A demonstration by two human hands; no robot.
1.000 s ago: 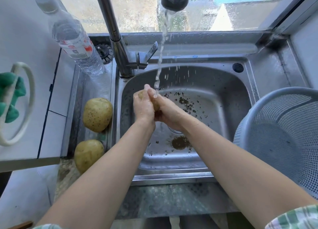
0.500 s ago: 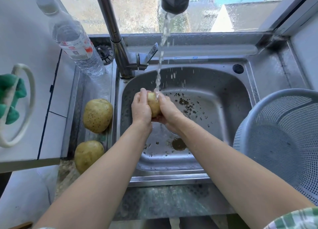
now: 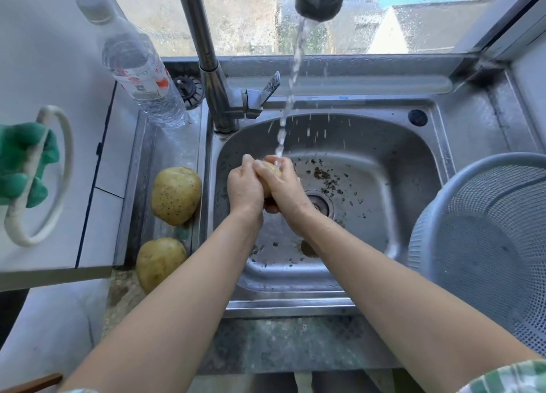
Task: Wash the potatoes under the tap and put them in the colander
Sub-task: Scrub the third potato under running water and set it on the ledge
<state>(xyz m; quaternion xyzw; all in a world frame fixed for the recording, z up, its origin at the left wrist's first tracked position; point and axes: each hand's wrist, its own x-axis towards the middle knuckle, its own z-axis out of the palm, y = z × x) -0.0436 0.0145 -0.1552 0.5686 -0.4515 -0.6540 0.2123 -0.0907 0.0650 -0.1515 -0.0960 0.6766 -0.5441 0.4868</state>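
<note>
A small yellow potato [image 3: 271, 171] is clasped between my left hand [image 3: 244, 187] and my right hand [image 3: 286, 189] over the steel sink [image 3: 369, 144]; only its top shows. Water from the tap spout [image 3: 318, 0] falls onto it and splashes. Two larger potatoes lie on the ledge left of the sink, one [image 3: 175, 195] behind the other [image 3: 159, 262]. A grey plastic colander [image 3: 484, 239] stands at the right with nothing visible inside.
Dirt specks lie around the drain [image 3: 320, 205]. The tap column [image 3: 215, 85] rises at the sink's back left. A clear water bottle [image 3: 141, 79] stands beside it. A green cloth [image 3: 20, 162] hangs on a white ring at the far left.
Both hands have kept turning the potato under the stream; my right hand now wraps over more of it, and the hands sit slightly lower and to the right.
</note>
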